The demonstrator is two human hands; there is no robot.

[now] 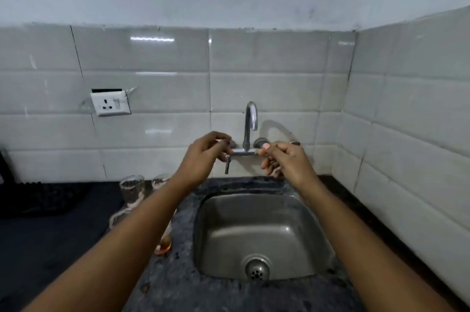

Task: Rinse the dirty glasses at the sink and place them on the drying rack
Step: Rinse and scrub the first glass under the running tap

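Note:
A steel sink (264, 233) is set into the dark speckled counter, dry and with nothing in it. Above it a chrome tap (250, 121) comes out of the tiled wall, and no water runs from it. My left hand (203, 154) pinches the left end of the tap's crossbar, just above its hanging lever (227, 164). My right hand (284, 159) grips the right end of the bar. Several dirty glasses stand left of the sink: one clear glass (131, 191), another (159, 180) behind my left forearm, and one with an orange residue (164, 244) partly hidden under the arm.
A black drying mat or rack (38, 197) lies at the far left of the counter. A white wall socket (110, 103) sits on the tiles above it. The tiled side wall (407, 133) closes in on the right.

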